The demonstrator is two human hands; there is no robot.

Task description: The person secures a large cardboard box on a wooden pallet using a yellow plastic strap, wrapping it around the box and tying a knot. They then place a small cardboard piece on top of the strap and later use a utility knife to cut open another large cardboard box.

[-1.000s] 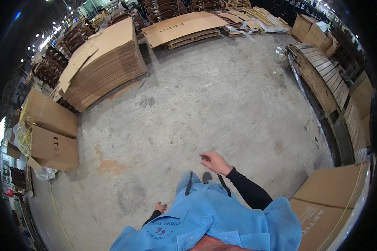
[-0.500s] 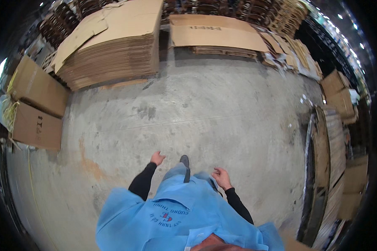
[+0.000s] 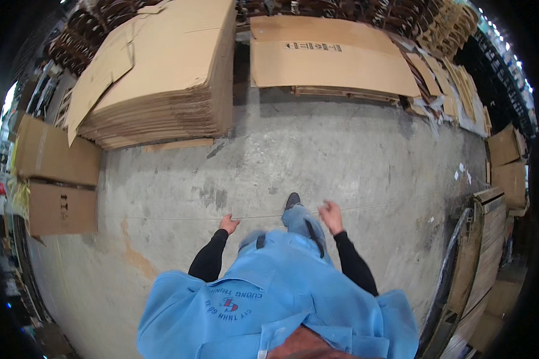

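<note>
My left hand (image 3: 229, 224) hangs over the concrete floor, holding nothing, its fingers loosely stretched and apart. On the other side of my body, my right hand (image 3: 330, 216) is slightly blurred, but its fingers look spread and bare of any object. Neither hand touches anything. Between them, a dark shoe (image 3: 293, 201) steps forward beneath my blue work shirt (image 3: 269, 299). Ahead on the left rises a tall stack of flat cardboard sheets (image 3: 161, 113). Beside it, more flat cardboard (image 3: 335, 69) lies on a wooden pallet (image 3: 341, 93).
Two cardboard boxes (image 3: 63, 208) stand at the left. Flat boards (image 3: 470, 263) lean along the right side, with further boxes (image 3: 509, 182) behind them. Loose cardboard pieces (image 3: 443, 90) lie far right. Curved brown wooden parts (image 3: 395, 15) are piled at the back.
I have stepped closer to the cardboard stacks, which now appear larger. My right hand has swung forward, and the visible shoe has come farther ahead. My left hand stays low and bare.
</note>
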